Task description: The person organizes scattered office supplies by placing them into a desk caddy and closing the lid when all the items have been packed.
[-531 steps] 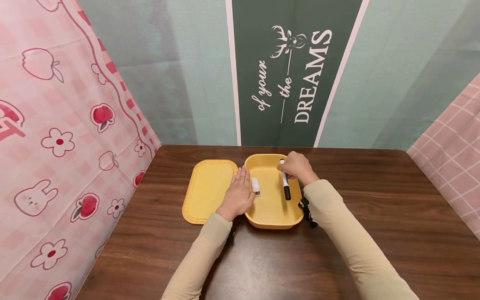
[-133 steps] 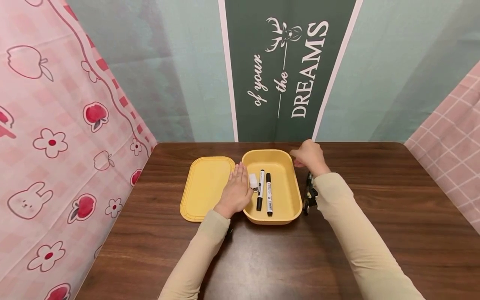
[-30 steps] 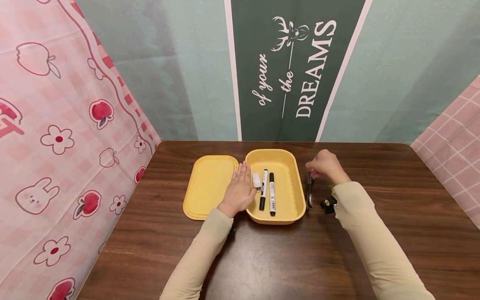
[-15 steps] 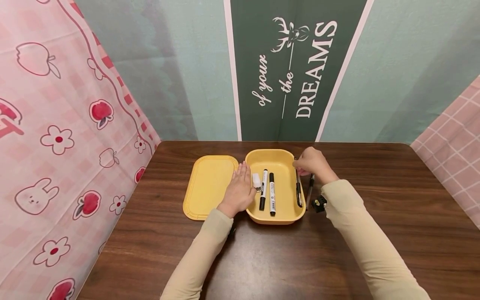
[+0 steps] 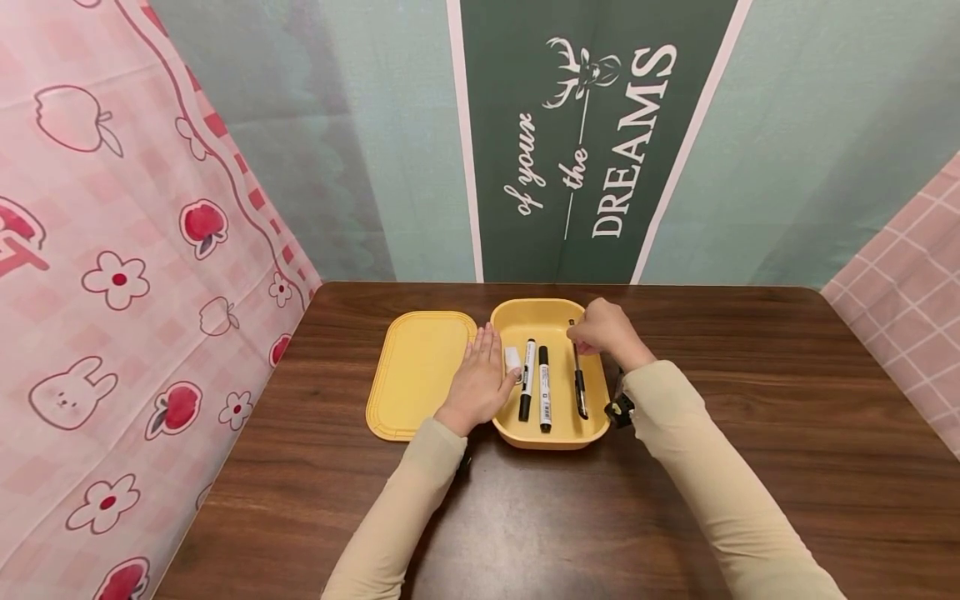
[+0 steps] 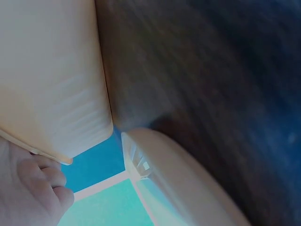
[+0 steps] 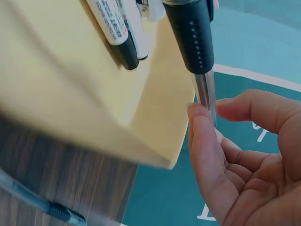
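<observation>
My right hand pinches a black-and-clear pen near its upper end, over the right side of a yellow box. In the right wrist view, thumb and fingers meet at the clear end of the pen, its black grip pointing away from the hand. My left hand rests along the box's left rim with fingers straight. Inside the box, two white markers with black caps, a left marker and a right marker, lie beside a small white item partly behind the left thumb.
A flat yellow lid lies on the brown table, left of the box. A second pen lies on the table outside the box, seen in the right wrist view. Fabric curtains stand behind and at both sides.
Earlier my right hand held a marker over the box; two markers later lie inside. Within the last second it has carried the pen leftward from the table over the box. My left hand stays put.
</observation>
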`<action>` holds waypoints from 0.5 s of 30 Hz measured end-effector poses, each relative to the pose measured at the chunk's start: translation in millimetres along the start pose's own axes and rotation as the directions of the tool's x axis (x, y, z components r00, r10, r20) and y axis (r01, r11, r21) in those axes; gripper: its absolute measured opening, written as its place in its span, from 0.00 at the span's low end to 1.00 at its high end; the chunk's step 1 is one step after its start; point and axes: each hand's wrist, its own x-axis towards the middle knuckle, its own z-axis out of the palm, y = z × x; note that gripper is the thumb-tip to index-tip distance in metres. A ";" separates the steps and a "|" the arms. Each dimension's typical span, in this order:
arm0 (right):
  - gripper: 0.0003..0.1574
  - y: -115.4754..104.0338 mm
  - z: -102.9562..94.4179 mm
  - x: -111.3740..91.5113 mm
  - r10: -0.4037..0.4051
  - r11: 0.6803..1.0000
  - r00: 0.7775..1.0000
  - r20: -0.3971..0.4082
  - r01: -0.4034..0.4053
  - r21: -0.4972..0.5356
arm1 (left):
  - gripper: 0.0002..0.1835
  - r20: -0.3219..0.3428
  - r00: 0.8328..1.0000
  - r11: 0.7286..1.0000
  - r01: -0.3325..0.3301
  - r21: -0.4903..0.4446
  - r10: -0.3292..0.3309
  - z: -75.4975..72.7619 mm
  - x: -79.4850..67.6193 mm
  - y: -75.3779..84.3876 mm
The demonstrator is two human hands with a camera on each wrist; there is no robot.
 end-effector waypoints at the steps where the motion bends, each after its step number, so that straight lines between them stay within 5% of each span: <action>1: 0.20 -1.3 1.7 0.3 -0.001 1.000 1.000 0.000 0.001 -0.004 | 0.39 0.001 1.000 1.000 0.001 -0.002 -0.001 0.0 -0.3 -0.1; 15: 0.22 -12.5 28.6 6.7 0.022 0.999 0.999 0.046 -0.020 -0.036 | 0.39 0.015 1.000 1.000 0.007 0.007 -0.007 -0.2 -2.4 -1.0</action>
